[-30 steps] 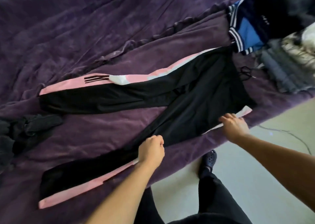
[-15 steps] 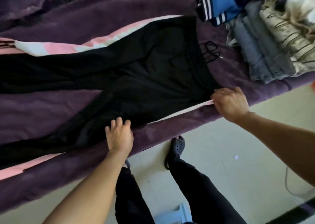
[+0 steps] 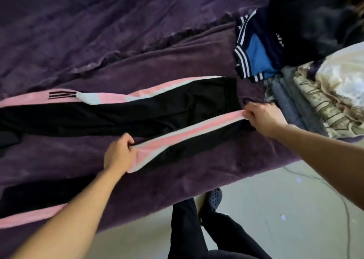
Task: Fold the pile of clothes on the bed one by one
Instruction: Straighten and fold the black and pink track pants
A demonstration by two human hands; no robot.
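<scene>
Purple bed blanket [image 3: 177, 57]: black track pants [image 3: 157, 111] spread across it, waistband toward the unfolded pile [image 3: 295, 42] at right. Change since half a second ago: the near leg's edge, then flat, is now raised and turned over, pink stripe up. Left hand [image 3: 118, 156] pinches it at the thigh, right hand [image 3: 264, 118] at the waistband corner. Judgement: leg-on-leg fold begun, not yet laid.

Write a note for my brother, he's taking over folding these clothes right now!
Left grip pinches the near leg's pink stripe midway; right grip pinches it at the waist. The black trousers lie spread on the purple bed, with that edge raised. They are not folded yet. Left to do: lay leg on leg, fold them up, then do the pile on the right.
</scene>
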